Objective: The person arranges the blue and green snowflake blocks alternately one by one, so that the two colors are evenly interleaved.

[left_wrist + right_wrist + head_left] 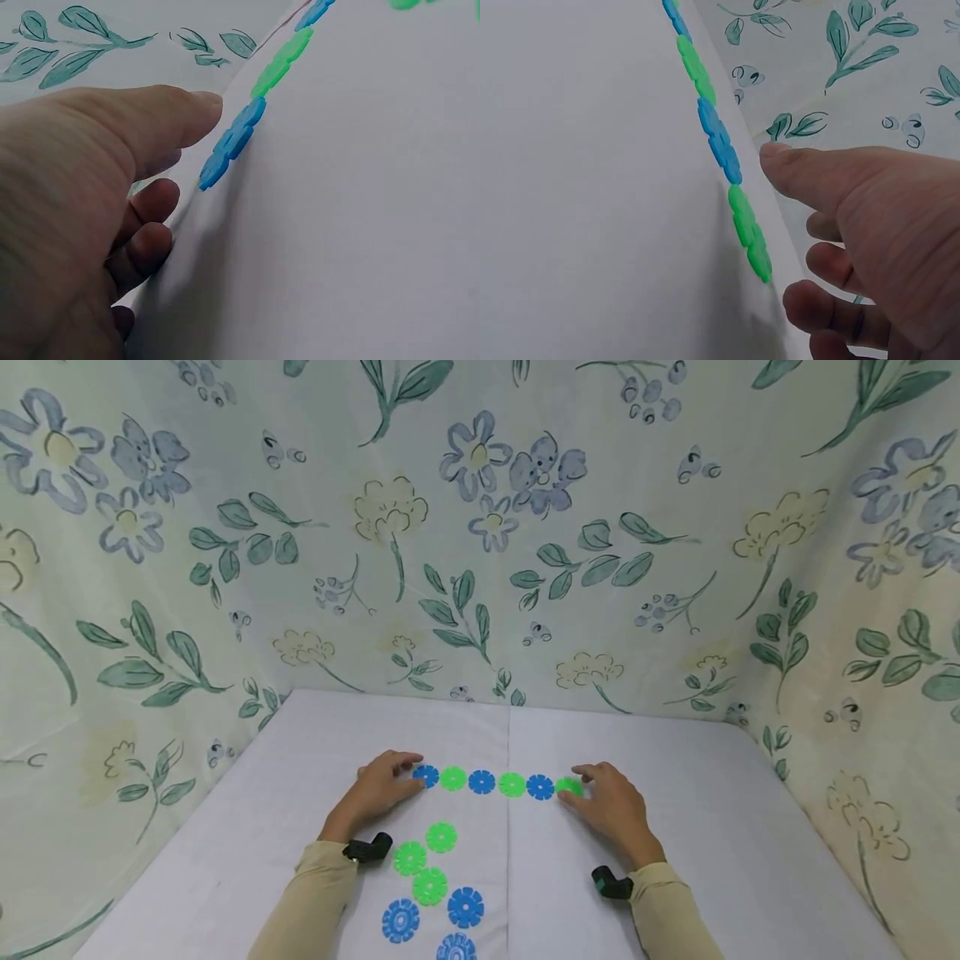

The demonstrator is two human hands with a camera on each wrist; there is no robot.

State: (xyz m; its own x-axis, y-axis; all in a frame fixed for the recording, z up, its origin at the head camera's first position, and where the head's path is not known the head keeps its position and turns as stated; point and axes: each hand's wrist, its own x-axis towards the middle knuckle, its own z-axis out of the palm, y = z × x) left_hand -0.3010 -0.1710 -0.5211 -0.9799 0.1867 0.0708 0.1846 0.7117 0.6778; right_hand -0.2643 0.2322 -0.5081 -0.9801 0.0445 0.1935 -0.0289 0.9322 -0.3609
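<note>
A straight row of slotted plastic snowflake discs, alternating blue and green, lies on the white cloth in the head view. My left hand [386, 789] is at its left end, thumb and forefinger spread beside the end blue disc [427, 770]. At the other end, my right hand [611, 803] has its thumb and fingers parted about the end green disc [567, 784]. Both wrist views show loosely bent fingers holding nothing, near the blue disc [216, 165] on the left and the green disc [742, 220] on the right. Whether any fingertip touches a disc, I cannot tell.
Nearer to me lie loose green discs [441, 837] and blue discs [401, 920], one cut off by the frame's lower edge. A seam [508, 877] runs down the white cloth [735, 843]. Floral curtains [480, 585] hang behind and at the sides.
</note>
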